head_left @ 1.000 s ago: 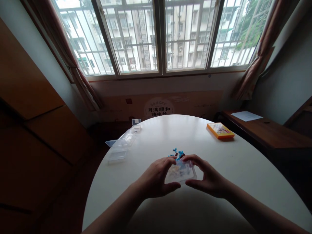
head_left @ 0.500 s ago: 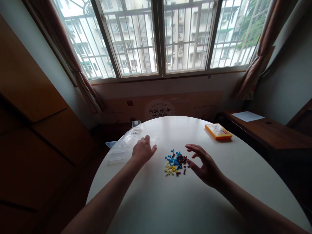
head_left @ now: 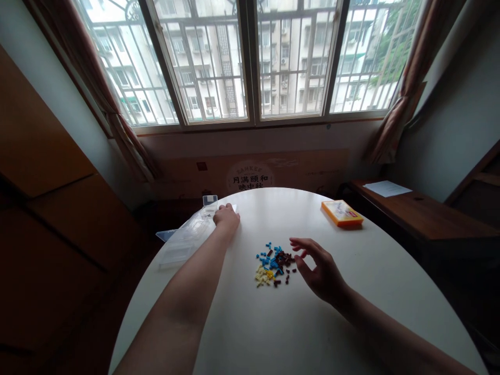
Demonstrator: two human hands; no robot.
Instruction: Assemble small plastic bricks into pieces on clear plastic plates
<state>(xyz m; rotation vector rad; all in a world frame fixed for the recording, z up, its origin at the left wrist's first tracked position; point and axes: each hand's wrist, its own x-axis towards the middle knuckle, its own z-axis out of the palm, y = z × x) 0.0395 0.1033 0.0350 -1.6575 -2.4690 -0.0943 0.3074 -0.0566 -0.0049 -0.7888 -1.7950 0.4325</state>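
My left hand (head_left: 227, 215) is stretched far forward to the table's back left, beside the clear plastic boxes. Its fingers curl down over something pale that I cannot make out; a small white edge (head_left: 234, 207) shows just past the knuckles. In the middle of the table lies a loose pile of small toy building bricks (head_left: 274, 263), blue, dark brown, pale yellow and yellow. My right hand (head_left: 321, 270) hovers at the pile's right side, thumb and fingers apart, with nothing between them. Its fingertips are close to the brown bricks.
Clear plastic boxes (head_left: 177, 253) with lids stand along the left edge of the round white table (head_left: 297, 333). A small clear box (head_left: 210, 200) is behind them. An orange-edged box (head_left: 342, 214) lies at the back right. Beyond it, a wooden desk (head_left: 433, 213) holds paper sheets (head_left: 387, 189).
My left hand has moved forward and away from the pile, towards the back of the clear boxes. A faint clear film near it has left its spot. My right hand stays beside the bricks.
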